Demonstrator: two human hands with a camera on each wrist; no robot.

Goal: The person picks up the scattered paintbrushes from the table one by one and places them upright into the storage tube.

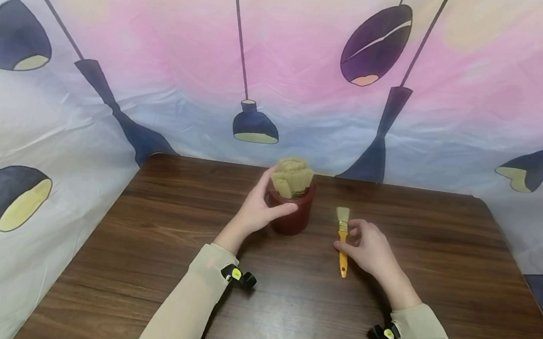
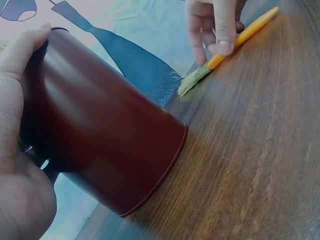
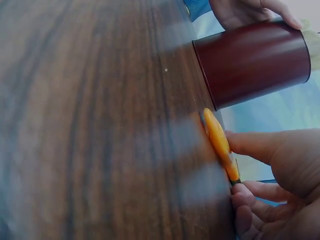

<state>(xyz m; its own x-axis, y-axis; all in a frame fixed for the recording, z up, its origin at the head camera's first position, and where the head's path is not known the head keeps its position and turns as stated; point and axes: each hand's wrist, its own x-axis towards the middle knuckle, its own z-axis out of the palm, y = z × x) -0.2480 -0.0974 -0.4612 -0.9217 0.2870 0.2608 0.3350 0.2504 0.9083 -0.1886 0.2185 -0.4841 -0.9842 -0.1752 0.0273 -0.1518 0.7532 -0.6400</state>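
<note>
My left hand (image 1: 258, 207) grips the side of a dark red, round cup (image 1: 296, 219), which stands on the wooden table; its thumb lies across the near side and its fingers reach round the far left. A tan, lumpy, folded-looking bundle (image 1: 293, 177) sticks up out of the cup's mouth. To the right, a flat paintbrush (image 1: 342, 238) with an orange handle and pale bristles lies along the tabletop, bristles pointing away from me. The right hand (image 1: 370, 246) pinches it, thumb on the orange handle (image 3: 218, 135) and fingertips near the metal band.
The dark wooden table (image 1: 281, 314) runs back to a hanging cloth backdrop (image 1: 175, 43) printed with lamps. Black wrist cameras are strapped over both sleeves, the left one (image 1: 238, 276) and the right one (image 1: 383, 335).
</note>
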